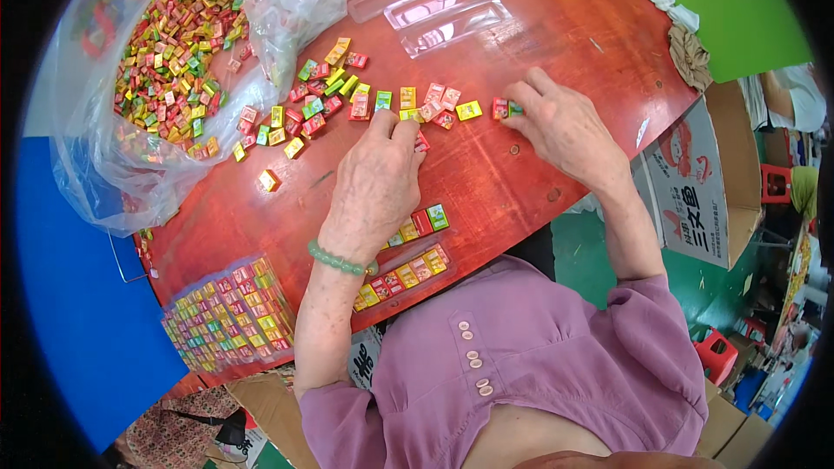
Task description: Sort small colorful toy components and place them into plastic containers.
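My right hand point(565, 122) pinches a small red box point(499, 108) and a green one point(515, 108) side by side at its fingertips, just above the table. My left hand point(378, 178), with a green bead bracelet point(339, 260) at the wrist, has its fingers curled down at the loose boxes. A small red box point(422, 142) shows at its thumb, partly hidden. Just beyond lie loose small boxes, among them a yellow box point(469, 110) between the hands and a green box point(383, 100). Under my left wrist, a clear tray point(408, 276) holds a row of boxes, partly covered by the forearm.
A clear plastic bag point(78, 156) heaped with small boxes point(178, 52) stands at the far left. Filled trays point(230, 313) lie at the table's near left. An unfilled clear tray point(447, 13) lies at the back. A carton point(695, 174) stands beyond the right edge.
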Motion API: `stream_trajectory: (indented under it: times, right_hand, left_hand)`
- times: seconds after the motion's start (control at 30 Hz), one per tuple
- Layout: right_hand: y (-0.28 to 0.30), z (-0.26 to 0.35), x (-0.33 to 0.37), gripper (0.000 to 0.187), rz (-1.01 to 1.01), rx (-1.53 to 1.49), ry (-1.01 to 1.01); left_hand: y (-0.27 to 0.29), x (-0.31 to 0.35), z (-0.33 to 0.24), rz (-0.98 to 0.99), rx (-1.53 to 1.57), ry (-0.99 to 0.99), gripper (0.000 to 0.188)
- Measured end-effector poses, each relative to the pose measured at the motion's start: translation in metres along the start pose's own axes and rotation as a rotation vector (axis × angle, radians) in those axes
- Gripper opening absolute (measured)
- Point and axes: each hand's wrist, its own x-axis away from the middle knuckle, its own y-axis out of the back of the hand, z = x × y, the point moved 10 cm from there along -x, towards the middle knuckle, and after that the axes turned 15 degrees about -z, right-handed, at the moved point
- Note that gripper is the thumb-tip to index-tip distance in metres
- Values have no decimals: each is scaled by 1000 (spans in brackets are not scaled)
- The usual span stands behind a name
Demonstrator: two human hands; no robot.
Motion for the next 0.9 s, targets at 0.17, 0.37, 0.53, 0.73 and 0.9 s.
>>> stream_trajectory:
  times: [0.17, 0.37, 0.53, 0.73, 0.9]
  right_hand:
    - [-11, 25, 10, 27, 115, -174, 28]
    - [-9, 18, -3, 24, -14, -15, -36]
    - [-13, 20, -2, 26, 7, -34, -43]
    - [-14, 17, -7, 38, -22, -8, -100]
    - [-20, 18, -14, 40, -47, 24, -72]
  left_hand:
    - [-2, -2, 4, -29, -38, 33, 18]
    - [1, -16, 2, -112, -23, 11, 18]
    - [-3, -20, 4, -90, -60, 18, 14]
    - [4, -17, 0, -81, -122, -31, 10]
    - [2, -16, 0, -65, -107, -18, 9]
